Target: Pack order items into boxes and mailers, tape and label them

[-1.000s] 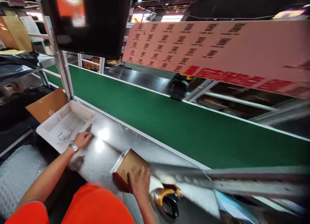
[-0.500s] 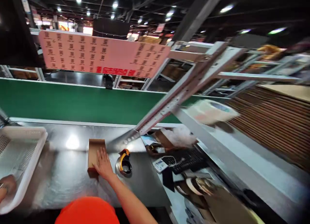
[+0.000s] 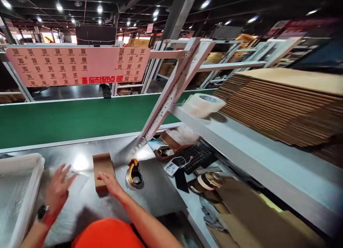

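The box (image 3: 100,165) lay under the fingers of the right grip (image 3: 110,183), which reached onto its top from the right; whether that grip clasped the box could not be told. To its left, apart from the box, the left grip (image 3: 57,193) was released, fingers spread over the tabletop (image 3: 158,192). A watch (image 3: 42,212) sat just behind the left grip, and a basket (image 3: 35,169) stood to that grip's left. Right of the right grip lay a tape dispenser (image 3: 132,172); farther right, a keyboard (image 3: 199,153).
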`<state>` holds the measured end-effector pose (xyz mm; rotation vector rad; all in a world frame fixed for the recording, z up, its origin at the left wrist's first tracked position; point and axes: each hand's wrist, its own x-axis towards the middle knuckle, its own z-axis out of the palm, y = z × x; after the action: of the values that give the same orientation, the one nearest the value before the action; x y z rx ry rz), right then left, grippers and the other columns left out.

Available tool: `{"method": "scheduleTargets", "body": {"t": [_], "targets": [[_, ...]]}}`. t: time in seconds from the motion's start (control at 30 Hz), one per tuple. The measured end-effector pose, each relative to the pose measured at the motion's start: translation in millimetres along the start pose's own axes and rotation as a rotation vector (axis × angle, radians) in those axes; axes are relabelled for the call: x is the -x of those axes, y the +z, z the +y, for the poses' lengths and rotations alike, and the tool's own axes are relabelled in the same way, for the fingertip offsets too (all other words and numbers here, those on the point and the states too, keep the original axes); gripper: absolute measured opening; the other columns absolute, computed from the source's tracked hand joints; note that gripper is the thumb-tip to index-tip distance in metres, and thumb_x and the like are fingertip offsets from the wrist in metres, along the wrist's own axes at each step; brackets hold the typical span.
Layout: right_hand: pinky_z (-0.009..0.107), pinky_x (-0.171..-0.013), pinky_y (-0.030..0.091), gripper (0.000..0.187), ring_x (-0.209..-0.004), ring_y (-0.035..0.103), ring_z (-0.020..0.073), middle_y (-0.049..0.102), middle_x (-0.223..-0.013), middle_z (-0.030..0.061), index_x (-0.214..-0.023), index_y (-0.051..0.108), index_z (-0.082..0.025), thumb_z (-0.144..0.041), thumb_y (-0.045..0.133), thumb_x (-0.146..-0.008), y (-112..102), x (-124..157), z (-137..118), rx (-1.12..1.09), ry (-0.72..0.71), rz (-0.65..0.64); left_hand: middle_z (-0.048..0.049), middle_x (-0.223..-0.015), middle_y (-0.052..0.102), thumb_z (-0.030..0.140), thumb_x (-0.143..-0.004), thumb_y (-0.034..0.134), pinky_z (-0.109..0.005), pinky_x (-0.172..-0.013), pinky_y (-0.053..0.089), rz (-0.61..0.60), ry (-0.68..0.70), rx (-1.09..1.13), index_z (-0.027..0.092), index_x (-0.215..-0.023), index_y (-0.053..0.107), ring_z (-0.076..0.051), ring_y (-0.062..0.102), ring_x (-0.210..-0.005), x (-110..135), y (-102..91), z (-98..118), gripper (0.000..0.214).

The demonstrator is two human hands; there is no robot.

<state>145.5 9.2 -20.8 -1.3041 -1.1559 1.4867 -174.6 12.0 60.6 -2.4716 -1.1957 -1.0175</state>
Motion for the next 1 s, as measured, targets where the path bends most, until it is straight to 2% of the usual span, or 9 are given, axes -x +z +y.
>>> {"method": "scheduleTargets", "body": {"t": [0.1,0.17,0.23,0.3,0.37,0.47,0.6,0.77,1.0], "targets": [[0.037,-0.077,0.056,0.075,-0.074,0.069,0.0205,0.079,-0.082,0.0068,-0.087,0.082,-0.018,-0.092,0.073,-0.082,0,19,-18,-0.148,0.115,-0.200,-0.0090,-0.159,0.070,-0.005,-0.084,0.054,-0.064,-0.124,0.056,-0.073,0.123,0.113,0.032,-0.126,0.083,-0.033,0.052,-0.162,-23,54.9,61,0.062],[0.034,-0.073,0.052,0.068,-0.069,0.067,0.0181,0.080,-0.080,0.0054,-0.087,0.082,-0.018,-0.084,0.089,-0.072,-7,31,-26,-0.261,0.140,-0.207,-0.0098,-0.162,0.068,-0.004,-0.090,0.053,-0.065,-0.127,0.053,-0.068,0.016,0.212,0.031,-0.132,0.081,-0.032,0.048,-0.165,-30,79.4,85,0.061],[0.037,-0.078,0.055,0.065,-0.074,0.072,0.0215,0.082,-0.082,0.0063,-0.087,0.082,-0.019,-0.080,0.094,-0.068,-15,40,-30,-0.345,0.107,-0.060,-0.0136,-0.164,0.065,0.008,-0.099,0.055,-0.060,-0.126,0.055,-0.031,-0.293,0.350,0.027,-0.143,0.075,-0.032,0.050,-0.164,-30,92.2,99,0.052],[0.044,-0.089,0.059,0.064,-0.083,0.077,0.0276,0.085,-0.087,0.0081,-0.087,0.081,-0.021,-0.081,0.093,-0.067,-20,47,-30,-0.400,0.083,0.099,-0.0184,-0.158,0.069,0.033,-0.105,0.062,-0.053,-0.114,0.064,-0.066,-0.685,0.590,0.022,-0.145,0.073,-0.033,0.065,-0.149,-28,97.2,108,0.043],[0.049,-0.097,0.060,0.062,-0.089,0.079,0.0313,0.086,-0.092,0.0089,-0.088,0.081,-0.023,-0.081,0.093,-0.067,-20,53,-28,-0.423,0.088,0.157,-0.0210,-0.136,0.080,0.058,-0.098,0.072,-0.044,-0.089,0.070,-0.270,-0.974,0.895,0.015,-0.132,0.079,-0.032,0.080,-0.115,-28,99.6,119,0.055],[0.051,-0.097,0.061,0.060,-0.087,0.079,0.0314,0.086,-0.092,0.0088,-0.086,0.081,-0.024,-0.081,0.091,-0.069,-14,62,-23,-0.431,0.109,0.124,-0.0167,-0.095,0.085,0.067,-0.076,0.089,-0.033,-0.064,0.061,-0.564,-1.133,1.140,0.010,-0.098,0.086,-0.023,0.074,-0.073,-31,103.7,140,0.061],[0.044,-0.091,0.062,0.063,-0.092,0.079,0.0297,0.087,-0.096,0.0087,-0.091,0.084,-0.023,-0.082,0.090,-0.070,-12,76,-15,-0.439,0.145,0.125,-0.0103,-0.081,0.082,0.056,-0.070,0.093,-0.030,-0.057,0.054,-0.437,-1.296,1.093,0.013,-0.085,0.085,-0.018,0.065,-0.062,-35,108.2,158,0.047],[0.038,-0.085,0.060,0.062,-0.104,0.081,0.0306,0.089,-0.106,0.0112,-0.098,0.087,-0.023,-0.077,0.094,-0.068,-20,86,-8,-0.433,0.204,0.131,-0.0137,-0.084,0.085,0.047,-0.069,0.094,-0.031,-0.057,0.056,-0.273,-1.392,1.086,0.015,-0.083,0.085,-0.021,0.069,-0.063,-36,107.7,158,0.036],[0.039,-0.087,0.061,0.066,-0.108,0.080,0.0321,0.089,-0.107,0.0121,-0.096,0.088,-0.023,-0.078,0.098,-0.062,-24,90,-11,-0.402,0.195,0.138,-0.0163,-0.090,0.086,0.042,-0.071,0.093,-0.032,-0.057,0.056,-0.244,-1.414,1.096,0.014,-0.085,0.085,-0.023,0.072,-0.066,-37,108.9,164,0.032]]}}
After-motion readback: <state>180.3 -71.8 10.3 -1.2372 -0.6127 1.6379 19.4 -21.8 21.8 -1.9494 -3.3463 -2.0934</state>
